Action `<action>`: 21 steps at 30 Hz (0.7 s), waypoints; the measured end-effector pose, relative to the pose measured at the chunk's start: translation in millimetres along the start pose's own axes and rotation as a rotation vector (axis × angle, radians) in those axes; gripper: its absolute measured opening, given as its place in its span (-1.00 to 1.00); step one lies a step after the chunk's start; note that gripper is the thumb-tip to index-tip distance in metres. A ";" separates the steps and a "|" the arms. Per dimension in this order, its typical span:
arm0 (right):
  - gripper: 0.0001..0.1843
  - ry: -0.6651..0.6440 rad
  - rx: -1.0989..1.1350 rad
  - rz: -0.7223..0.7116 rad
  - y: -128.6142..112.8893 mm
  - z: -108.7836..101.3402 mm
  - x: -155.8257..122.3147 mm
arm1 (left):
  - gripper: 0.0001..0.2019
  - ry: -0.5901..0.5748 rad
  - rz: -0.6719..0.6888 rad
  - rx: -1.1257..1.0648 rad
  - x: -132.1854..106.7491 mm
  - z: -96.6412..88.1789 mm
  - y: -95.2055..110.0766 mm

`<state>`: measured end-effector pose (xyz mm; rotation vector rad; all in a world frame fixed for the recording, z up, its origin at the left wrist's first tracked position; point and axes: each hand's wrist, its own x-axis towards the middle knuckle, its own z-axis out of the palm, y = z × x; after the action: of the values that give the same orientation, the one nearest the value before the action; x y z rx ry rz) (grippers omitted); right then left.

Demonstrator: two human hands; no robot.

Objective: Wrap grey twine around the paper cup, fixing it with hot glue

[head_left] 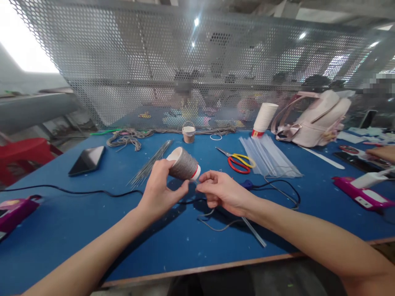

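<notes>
My left hand [162,185] is closed around a paper cup [183,163] wrapped in grey cord, its mouth tilted to the upper left. A white and red band shows at the cup's base. Close to that base, my right hand [220,187] has thumb and fingers pinched together on what looks like the grey cord [216,229], which trails onto the table beneath it; the fingertips hide the exact grip. Partly behind my right wrist is a blue tool [247,184] with a black cable. A clear stick [254,233] lies under that forearm.
Scissors [239,161], clear plastic strips [268,154], stacked paper cups [265,118] and a backpack [321,117] stand or lie right. Left are thin wires [151,164] and a phone [87,160]. Behind are a small bucket [188,135], cord bundles [125,137] and a perforated screen [138,61]. Another person's hand [382,153] shows far right.
</notes>
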<state>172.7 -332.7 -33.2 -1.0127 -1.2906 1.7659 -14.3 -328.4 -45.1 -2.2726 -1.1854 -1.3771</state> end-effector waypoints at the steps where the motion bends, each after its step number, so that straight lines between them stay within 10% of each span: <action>1: -0.71 0.030 -0.109 -0.075 0.5 -2.6 -1.4 | -0.72 -0.025 -0.032 -0.007 -0.1 0.0 0.5; 9: -0.89 0.174 -0.944 -0.924 12.6 -20.5 -4.2 | -0.70 -0.287 -0.432 -0.280 1.4 -2.2 16.2; 21: -0.86 0.237 -1.036 -0.984 11.9 -19.4 -5.3 | -0.68 -0.452 -0.559 -0.458 2.4 -0.3 16.5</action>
<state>191.2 -332.5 -47.5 -0.7744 -2.0744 0.1779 -1.9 -338.0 -39.6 -2.8107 -1.9364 -1.4685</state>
